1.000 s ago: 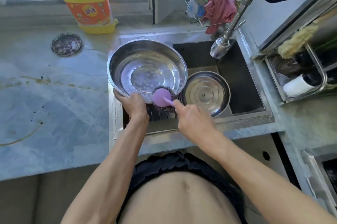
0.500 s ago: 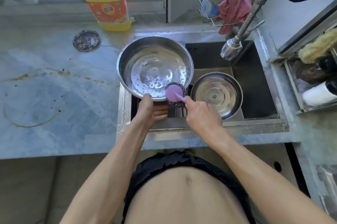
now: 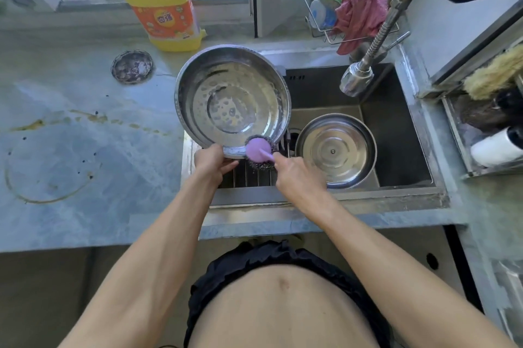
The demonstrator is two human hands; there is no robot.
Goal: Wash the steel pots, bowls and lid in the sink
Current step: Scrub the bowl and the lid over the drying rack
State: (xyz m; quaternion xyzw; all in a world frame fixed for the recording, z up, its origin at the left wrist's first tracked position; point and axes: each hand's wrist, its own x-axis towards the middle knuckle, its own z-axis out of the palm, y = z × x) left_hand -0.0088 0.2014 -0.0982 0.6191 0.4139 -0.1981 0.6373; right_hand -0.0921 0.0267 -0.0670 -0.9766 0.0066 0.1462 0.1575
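Observation:
A large steel bowl (image 3: 232,101) is tilted toward me over the left side of the sink (image 3: 396,126), wet with soapy drops inside. My left hand (image 3: 212,163) grips its near rim from below. My right hand (image 3: 297,177) holds a purple-handled steel-wool scrubber (image 3: 259,151), pressed against the bowl's near rim. A steel lid (image 3: 335,149), lying upside down, rests in the sink to the right of the bowl.
A yellow detergent bottle (image 3: 162,5) stands on the grey counter (image 3: 70,149) behind the bowl. The spring faucet (image 3: 358,78) hangs over the sink's back. A wire caddy with a pink cloth (image 3: 359,13) sits behind it. A drying rack (image 3: 486,135) lies to the right.
The bowl has tipped up more toward me. My left hand has shifted along the near rim, and the scrubber has moved a little along that rim.

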